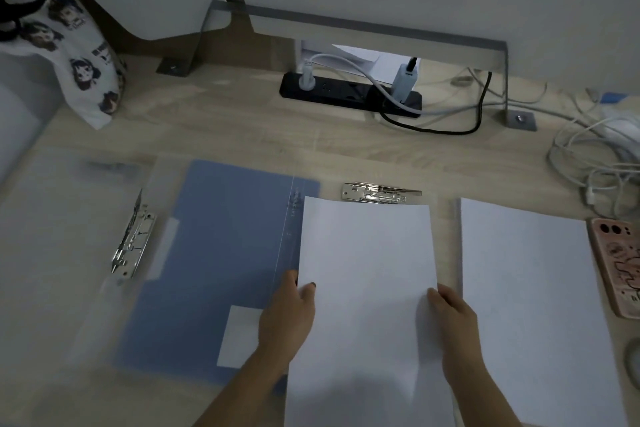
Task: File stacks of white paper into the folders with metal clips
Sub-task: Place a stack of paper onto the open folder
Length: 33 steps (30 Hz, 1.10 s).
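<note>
An open blue folder (pixel 225 253) lies flat on the desk, its metal clip (pixel 379 193) at the top of the right half. I hold a stack of white paper (pixel 367 270) over that right half, its top edge just below the clip. My left hand (pixel 289 312) grips the stack's left edge, my right hand (pixel 453 315) its right edge. A second stack of white paper (pixel 526 305) lies on the desk to the right. At the left lies an open translucent folder (pixel 59 239) with its own metal clip (pixel 133 243).
A pink phone (pixel 620 267) rests by the right edge, beside the second stack. A black power strip (pixel 349 94) with plugs and tangled white cables (pixel 595 156) sit at the back. A printed tote bag (pixel 79 55) stands at the back left.
</note>
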Each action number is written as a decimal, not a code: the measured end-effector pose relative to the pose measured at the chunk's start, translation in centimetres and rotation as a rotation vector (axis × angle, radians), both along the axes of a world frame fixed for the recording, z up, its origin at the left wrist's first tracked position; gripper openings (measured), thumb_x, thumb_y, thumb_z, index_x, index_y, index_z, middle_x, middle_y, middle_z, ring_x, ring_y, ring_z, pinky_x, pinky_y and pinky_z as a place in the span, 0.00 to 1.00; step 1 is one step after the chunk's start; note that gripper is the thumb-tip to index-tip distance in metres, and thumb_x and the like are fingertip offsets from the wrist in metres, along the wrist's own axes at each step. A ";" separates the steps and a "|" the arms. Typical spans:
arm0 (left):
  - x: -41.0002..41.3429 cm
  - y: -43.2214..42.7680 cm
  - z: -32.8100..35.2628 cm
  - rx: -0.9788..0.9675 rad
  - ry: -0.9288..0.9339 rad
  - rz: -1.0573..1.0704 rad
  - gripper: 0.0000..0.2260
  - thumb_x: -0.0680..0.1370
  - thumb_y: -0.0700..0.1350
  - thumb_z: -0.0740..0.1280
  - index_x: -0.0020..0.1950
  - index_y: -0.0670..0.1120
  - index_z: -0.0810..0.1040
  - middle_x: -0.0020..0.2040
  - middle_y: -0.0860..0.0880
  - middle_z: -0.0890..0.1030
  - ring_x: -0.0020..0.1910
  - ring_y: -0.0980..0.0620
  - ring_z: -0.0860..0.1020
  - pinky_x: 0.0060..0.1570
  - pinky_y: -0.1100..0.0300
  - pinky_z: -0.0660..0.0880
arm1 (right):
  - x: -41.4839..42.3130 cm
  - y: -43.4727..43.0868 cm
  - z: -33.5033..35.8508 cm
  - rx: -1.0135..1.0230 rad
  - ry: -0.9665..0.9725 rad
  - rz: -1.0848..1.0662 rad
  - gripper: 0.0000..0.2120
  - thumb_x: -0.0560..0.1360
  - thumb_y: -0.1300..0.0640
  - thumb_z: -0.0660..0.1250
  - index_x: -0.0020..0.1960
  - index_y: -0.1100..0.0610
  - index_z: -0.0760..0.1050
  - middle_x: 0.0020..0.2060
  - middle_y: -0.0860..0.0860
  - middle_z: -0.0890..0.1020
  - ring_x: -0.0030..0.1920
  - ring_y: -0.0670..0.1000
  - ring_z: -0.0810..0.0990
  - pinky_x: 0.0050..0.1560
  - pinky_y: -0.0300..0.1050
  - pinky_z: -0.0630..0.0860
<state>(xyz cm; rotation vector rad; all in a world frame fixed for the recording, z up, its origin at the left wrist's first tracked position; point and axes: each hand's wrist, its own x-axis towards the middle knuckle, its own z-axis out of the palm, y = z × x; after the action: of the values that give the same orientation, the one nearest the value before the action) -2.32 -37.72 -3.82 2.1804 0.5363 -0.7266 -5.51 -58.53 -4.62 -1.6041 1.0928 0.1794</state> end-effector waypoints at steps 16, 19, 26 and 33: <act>0.8 0.8 -0.1 0.158 -0.007 -0.191 0.08 0.81 0.49 0.54 0.45 0.47 0.65 0.33 0.53 0.67 0.31 0.58 0.67 0.31 0.65 0.64 | -0.5 0.6 0.8 -0.005 -0.045 -0.010 0.07 0.76 0.61 0.61 0.46 0.60 0.77 0.38 0.55 0.76 0.39 0.52 0.71 0.37 0.44 0.67; 0.4 0.7 0.0 0.142 -0.024 -0.146 0.07 0.81 0.49 0.54 0.46 0.48 0.65 0.33 0.53 0.68 0.31 0.57 0.68 0.31 0.63 0.65 | -0.7 0.9 1.1 -0.010 -0.074 -0.016 0.07 0.76 0.61 0.60 0.45 0.60 0.76 0.37 0.54 0.75 0.36 0.51 0.70 0.36 0.43 0.66; 1.4 0.6 0.2 0.097 -0.076 -0.058 0.12 0.80 0.49 0.57 0.36 0.51 0.64 0.31 0.53 0.68 0.30 0.57 0.68 0.31 0.63 0.65 | -0.3 1.1 1.0 0.010 -0.099 -0.043 0.07 0.76 0.60 0.60 0.45 0.58 0.77 0.39 0.53 0.76 0.40 0.51 0.71 0.38 0.42 0.68; 2.3 0.6 -0.3 0.092 -0.107 0.043 0.05 0.78 0.49 0.62 0.44 0.49 0.69 0.37 0.54 0.73 0.36 0.55 0.72 0.30 0.64 0.64 | 0.4 1.4 0.9 0.002 -0.081 -0.084 0.09 0.77 0.57 0.60 0.52 0.57 0.77 0.48 0.54 0.77 0.50 0.54 0.74 0.51 0.47 0.70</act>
<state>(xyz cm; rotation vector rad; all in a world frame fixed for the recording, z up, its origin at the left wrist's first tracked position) -0.04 -37.09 -4.07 2.2707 0.5688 -0.5689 -5.11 -57.18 -3.72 -1.5474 1.0946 0.0599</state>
